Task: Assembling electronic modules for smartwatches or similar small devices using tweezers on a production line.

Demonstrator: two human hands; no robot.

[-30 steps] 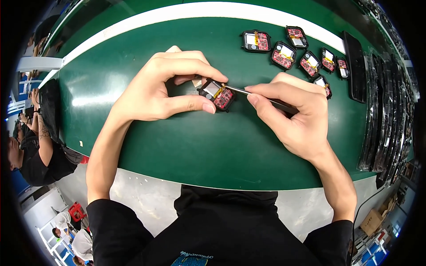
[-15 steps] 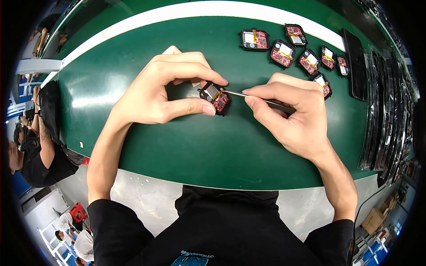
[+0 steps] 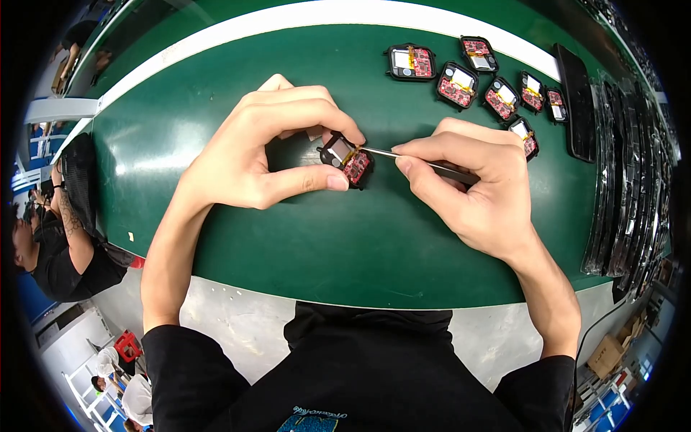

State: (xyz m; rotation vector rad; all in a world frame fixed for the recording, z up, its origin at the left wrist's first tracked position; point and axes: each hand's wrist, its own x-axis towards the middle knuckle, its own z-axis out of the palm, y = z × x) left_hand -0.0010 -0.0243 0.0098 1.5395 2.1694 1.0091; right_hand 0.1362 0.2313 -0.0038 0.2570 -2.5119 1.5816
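Between the thumb and forefinger of my left hand (image 3: 270,144) is a small black device housing (image 3: 350,175), gripped by its edges. Inside it I see a red circuit board, a grey battery-like block and a yellow strip. My right hand (image 3: 475,183) pinches slim metal tweezers (image 3: 450,173), whose tip meets the housing's right upper edge near the yellow strip. Whether the tip grips anything is too small to tell. Part of the housing's far edge hides behind my left forefinger.
Several similar open housings (image 3: 457,85) lie at the back right of the green table (image 3: 324,252). Beyond them are a black flat slab (image 3: 574,104) and a stack of clear plastic trays (image 3: 622,180) along the right edge. A co-worker (image 3: 61,245) sits at far left.
The housing and my left fingertips have shifted very slightly to the left. Both hands keep their grips, and the tweezers stay at the housing's edge. The co-worker's arm and head moved a little.
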